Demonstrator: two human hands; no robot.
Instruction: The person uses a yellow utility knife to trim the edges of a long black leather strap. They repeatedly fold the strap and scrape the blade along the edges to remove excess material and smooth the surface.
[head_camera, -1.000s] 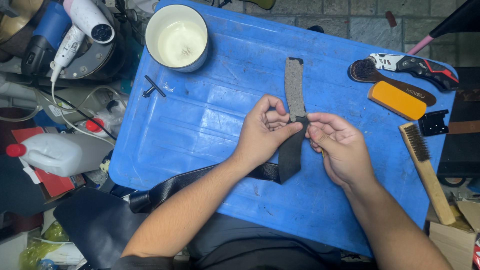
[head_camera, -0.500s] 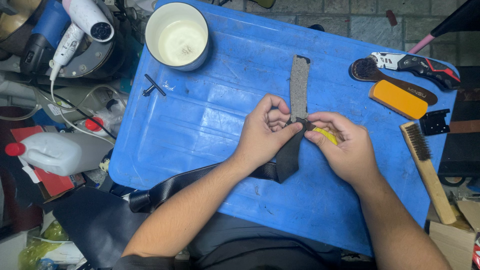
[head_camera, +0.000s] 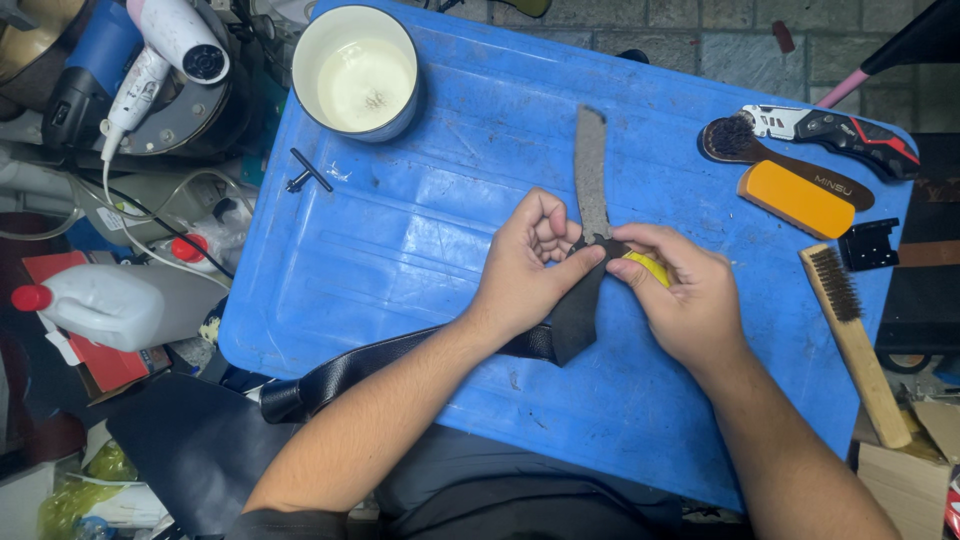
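L hand pinches black leather strap w/ fingers curled; R hand grips small yellow tool at strap, on blue lid.

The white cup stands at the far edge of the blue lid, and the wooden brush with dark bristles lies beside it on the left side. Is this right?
Not quite. In the head view the white cup does stand at the far edge of the blue lid, but the wooden brush with dark bristles lies far from it, at the lid's right edge, beyond the right hand.
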